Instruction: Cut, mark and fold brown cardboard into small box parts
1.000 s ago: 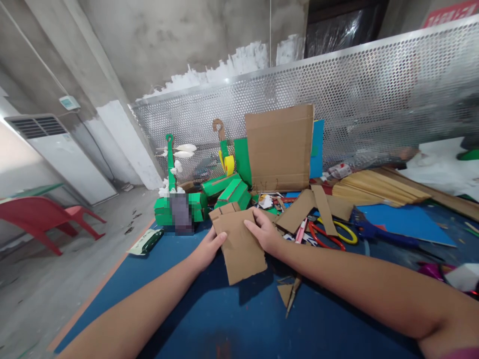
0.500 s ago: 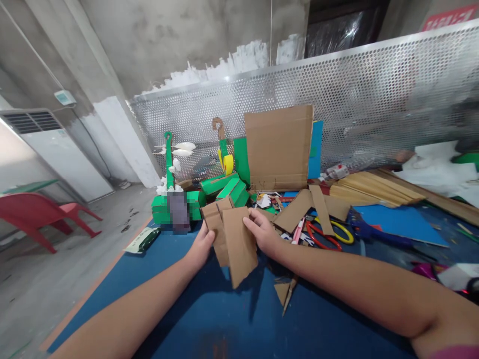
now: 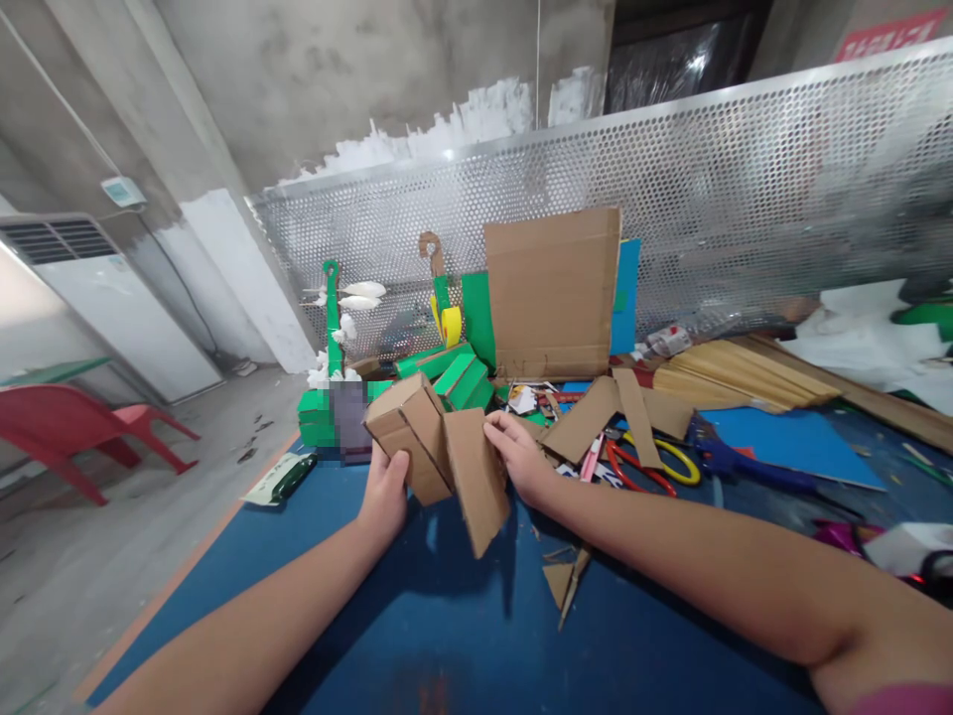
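Note:
My left hand [image 3: 387, 490] grips a small brown cardboard box [image 3: 411, 437] by its lower left side, with the thumb on the near face. The box is tilted, so its top and front faces show. My right hand [image 3: 517, 459] pinches the upper right edge of a flat cardboard piece [image 3: 476, 477] whose lower end is cut at a slant. The piece hangs just right of the box; whether the two touch I cannot tell. Both are held above the blue table [image 3: 447, 636]. Behind them lie green cardboard blocks [image 3: 463, 377].
Red-handled and yellow-handled scissors [image 3: 677, 465], cardboard strips [image 3: 588, 417] and a blue glue gun [image 3: 734, 459] lie at right. A large cardboard sheet [image 3: 555, 293] leans on the perforated metal screen [image 3: 751, 179]. Cardboard scraps [image 3: 562, 584] lie nearer. A green packet [image 3: 287, 479] sits at left.
My left hand has moved left and turned the box, so its depth now shows. The box and the flat piece, overlapping before, are further apart. My right hand has barely moved.

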The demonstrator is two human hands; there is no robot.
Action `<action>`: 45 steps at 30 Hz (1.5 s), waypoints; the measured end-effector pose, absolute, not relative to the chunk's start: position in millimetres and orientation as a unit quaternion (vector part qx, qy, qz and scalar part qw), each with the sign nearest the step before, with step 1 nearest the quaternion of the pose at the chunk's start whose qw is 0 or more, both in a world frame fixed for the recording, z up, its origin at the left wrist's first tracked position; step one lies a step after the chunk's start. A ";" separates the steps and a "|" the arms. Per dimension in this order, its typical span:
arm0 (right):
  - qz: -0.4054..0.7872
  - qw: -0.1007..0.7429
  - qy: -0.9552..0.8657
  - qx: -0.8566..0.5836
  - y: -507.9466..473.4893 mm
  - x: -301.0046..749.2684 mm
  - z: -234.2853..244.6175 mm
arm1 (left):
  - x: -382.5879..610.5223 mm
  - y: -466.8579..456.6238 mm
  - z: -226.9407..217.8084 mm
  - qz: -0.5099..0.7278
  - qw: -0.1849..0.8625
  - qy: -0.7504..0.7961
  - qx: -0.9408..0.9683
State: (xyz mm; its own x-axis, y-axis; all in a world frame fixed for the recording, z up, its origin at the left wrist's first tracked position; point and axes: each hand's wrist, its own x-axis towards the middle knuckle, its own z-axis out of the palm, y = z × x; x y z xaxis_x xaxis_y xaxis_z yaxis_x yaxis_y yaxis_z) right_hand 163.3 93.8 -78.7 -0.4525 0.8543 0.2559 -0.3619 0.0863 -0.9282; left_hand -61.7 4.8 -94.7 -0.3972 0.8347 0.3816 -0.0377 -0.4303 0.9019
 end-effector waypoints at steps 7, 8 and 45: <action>0.616 0.454 -0.605 -0.220 103.3 161.0 -87.6 | -50.1 -9.6 -79.2 0.640 0.182 0.451 0.595; 0.617 0.448 -0.609 -0.219 104.8 159.9 -89.7 | -47.5 -12.1 -75.4 0.624 0.155 0.445 0.623; 0.651 0.372 -0.626 -0.215 114.2 154.9 -99.1 | -41.2 -14.4 -75.4 0.582 0.204 0.491 0.615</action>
